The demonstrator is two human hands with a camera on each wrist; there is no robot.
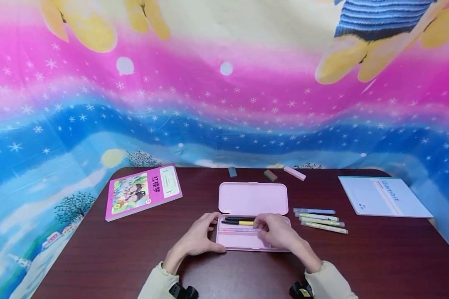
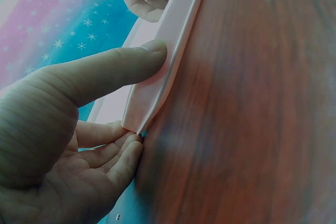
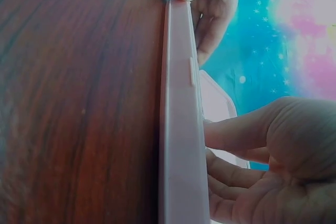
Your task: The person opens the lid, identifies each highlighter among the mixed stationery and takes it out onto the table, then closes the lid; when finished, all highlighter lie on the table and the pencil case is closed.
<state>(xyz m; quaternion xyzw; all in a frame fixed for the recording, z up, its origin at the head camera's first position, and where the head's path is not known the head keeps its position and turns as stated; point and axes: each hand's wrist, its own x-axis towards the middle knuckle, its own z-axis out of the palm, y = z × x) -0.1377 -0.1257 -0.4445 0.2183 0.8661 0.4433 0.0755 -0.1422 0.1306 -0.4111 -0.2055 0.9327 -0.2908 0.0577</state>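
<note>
An open pink pencil case (image 1: pixel 243 244) lies on the table, its lid (image 1: pixel 252 198) tipped back on the far side. My left hand (image 1: pixel 199 237) grips the case's left end, thumb on the front wall and fingers by the far left corner. Inside the case, my right hand (image 1: pixel 278 232) pinches the right end of a slim pink pen (image 1: pixel 235 230); the case wall hides those fingertips in the right wrist view. Behind that pen lie a black-and-yellow pen (image 1: pixel 243 223) and a black pen (image 1: pixel 237 218), their right ends partly covered by the hand.
Several pale highlighter-like pens (image 1: pixel 319 217) lie right of the case. Beyond the lid are a blue-grey block (image 1: pixel 232 172), a brown-green block (image 1: pixel 270 175) and a pink stick (image 1: pixel 294 173). A pink book (image 1: pixel 144 192) is at left, a notebook (image 1: pixel 383 196) at right.
</note>
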